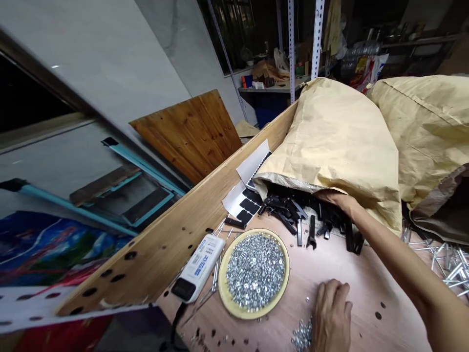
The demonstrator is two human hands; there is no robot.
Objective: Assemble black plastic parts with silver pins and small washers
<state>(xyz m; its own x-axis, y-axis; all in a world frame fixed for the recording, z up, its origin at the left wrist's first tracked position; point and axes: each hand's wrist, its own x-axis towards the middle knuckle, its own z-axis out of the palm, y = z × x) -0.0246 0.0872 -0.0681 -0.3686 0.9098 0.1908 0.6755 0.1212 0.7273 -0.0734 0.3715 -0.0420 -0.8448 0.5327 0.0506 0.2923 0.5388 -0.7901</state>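
Observation:
My left hand (331,313) rests palm down on the board, fingers loosely bent and thumb a little apart, with nothing visible in it. Touching its left side is a small heap of shiny metal nuts or washers (302,336). My right hand (335,197) reaches under the lip of a tan paper sack (340,142), and its fingers are hidden inside. Black plastic-and-metal parts (293,210) spill from the sack's mouth onto the board. A round yellow bowl (224,293) full of small metal nuts or washers stands left of my left hand.
A white power strip (201,266) and thin metal rods (216,269) lie along the wooden side rail (176,230). Black sticker sheets (249,205) lean near the sack. At right are a second sack (432,127) and loose metal pins (454,266). A blue-framed ladder (146,168) stands beyond the rail.

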